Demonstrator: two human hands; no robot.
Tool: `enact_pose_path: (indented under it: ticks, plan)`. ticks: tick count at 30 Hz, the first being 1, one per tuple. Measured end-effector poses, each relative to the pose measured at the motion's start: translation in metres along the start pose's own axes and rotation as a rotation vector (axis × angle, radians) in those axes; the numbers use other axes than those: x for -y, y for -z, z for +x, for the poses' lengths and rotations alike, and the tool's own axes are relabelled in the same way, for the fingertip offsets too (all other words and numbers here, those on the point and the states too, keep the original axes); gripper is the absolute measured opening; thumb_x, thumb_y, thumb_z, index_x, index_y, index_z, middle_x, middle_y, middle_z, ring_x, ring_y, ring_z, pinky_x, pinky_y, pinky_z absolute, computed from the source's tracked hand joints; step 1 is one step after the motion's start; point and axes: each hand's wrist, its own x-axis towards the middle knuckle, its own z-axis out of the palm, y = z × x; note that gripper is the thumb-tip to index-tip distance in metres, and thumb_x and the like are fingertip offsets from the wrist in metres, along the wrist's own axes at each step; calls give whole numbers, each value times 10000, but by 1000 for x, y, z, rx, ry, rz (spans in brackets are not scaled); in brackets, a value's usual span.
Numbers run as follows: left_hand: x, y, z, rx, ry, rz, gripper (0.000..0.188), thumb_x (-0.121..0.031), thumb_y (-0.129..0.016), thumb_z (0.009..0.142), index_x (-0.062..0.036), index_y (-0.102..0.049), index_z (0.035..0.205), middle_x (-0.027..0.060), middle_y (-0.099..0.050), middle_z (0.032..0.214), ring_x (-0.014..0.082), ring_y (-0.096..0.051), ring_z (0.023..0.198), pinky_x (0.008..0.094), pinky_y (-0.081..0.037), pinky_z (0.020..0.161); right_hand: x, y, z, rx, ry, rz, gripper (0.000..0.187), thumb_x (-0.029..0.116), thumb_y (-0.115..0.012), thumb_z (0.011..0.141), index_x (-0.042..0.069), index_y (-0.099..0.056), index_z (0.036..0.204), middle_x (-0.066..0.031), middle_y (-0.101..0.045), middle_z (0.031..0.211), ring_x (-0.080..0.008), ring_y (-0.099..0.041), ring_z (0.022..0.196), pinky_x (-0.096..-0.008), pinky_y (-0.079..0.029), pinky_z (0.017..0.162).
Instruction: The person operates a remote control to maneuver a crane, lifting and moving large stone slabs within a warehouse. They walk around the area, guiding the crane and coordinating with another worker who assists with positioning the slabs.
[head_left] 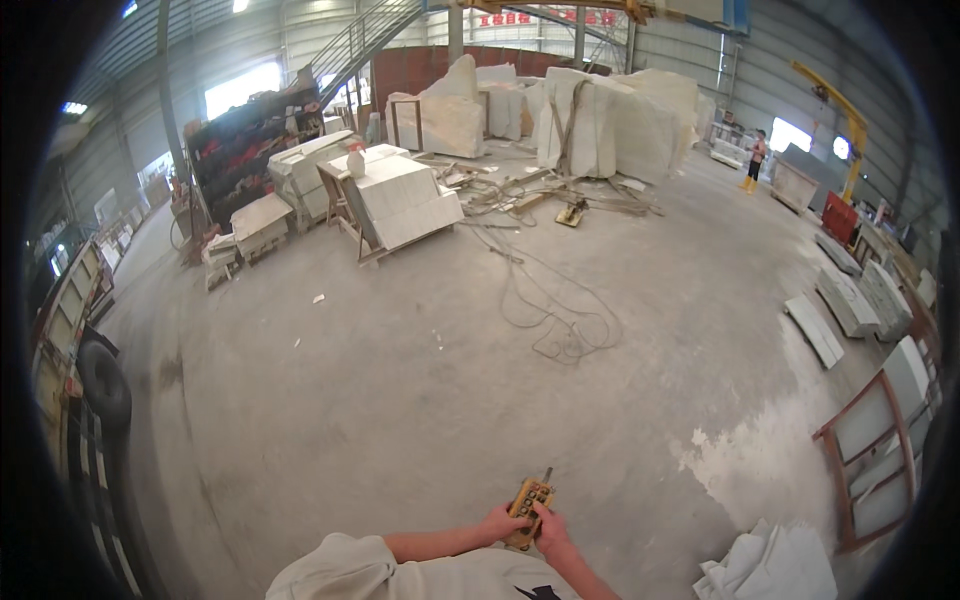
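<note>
Hands: left hand (499, 523) and right hand (551, 530) both clasp yellow pendant controller (528, 503); thumbs probably on buttons; press singly, eyes on far stone blocks (600, 125)

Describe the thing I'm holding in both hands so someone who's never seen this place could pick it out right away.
Start at the wide grey concrete floor of the stone workshop and come to the bottom middle of the picture. There the left hand and the right hand grip a yellow handheld remote between them. It is the only small yellow box with rows of dark buttons and a short antenna; everything else nearby is pale stone.
</note>
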Motion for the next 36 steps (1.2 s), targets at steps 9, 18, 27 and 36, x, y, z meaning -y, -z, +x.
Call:
enact_pose_path:
  ticks: [9, 18, 27, 36]
  plan:
    - [17, -12, 59, -36, 82, 38, 648, -365, -731, 615, 4, -531, 1109, 130, -623, 966, 198, -608, 859, 307, -482, 753, 30, 10, 33, -15, -123, -12, 299, 166, -579, 834, -36, -524, 1047, -138, -603, 964, -252, -603, 849, -376, -500, 752]
    - [-34, -22, 168, 160, 0, 12, 665, -370, -722, 626, 30, -518, 1116, 129, -615, 969, 191, -601, 846, 303, -480, 743, 97, 13, 104, -125, 8, 19, 300, 173, -577, 832, -30, -529, 1047, -128, -607, 939, -234, -612, 821, -352, -509, 708]
    - [-138, -1, 213, 213, 12, -75, 523, -273, -719, 686, 13, -530, 1081, 88, -615, 946, 152, -596, 826, 289, -489, 723, 164, -30, 156, -181, 69, 17, 306, 168, -577, 830, -40, -529, 1049, -130, -609, 924, -238, -606, 794, -360, -503, 697]
    - [-150, -3, 244, 284, 120, -80, 491, -245, -718, 702, 31, -530, 1062, 88, -617, 934, 160, -603, 809, 295, -497, 721, 162, 8, 203, -224, -12, 14, 273, 182, -583, 836, -21, -556, 1017, -117, -621, 919, -226, -609, 787, -358, -506, 691]
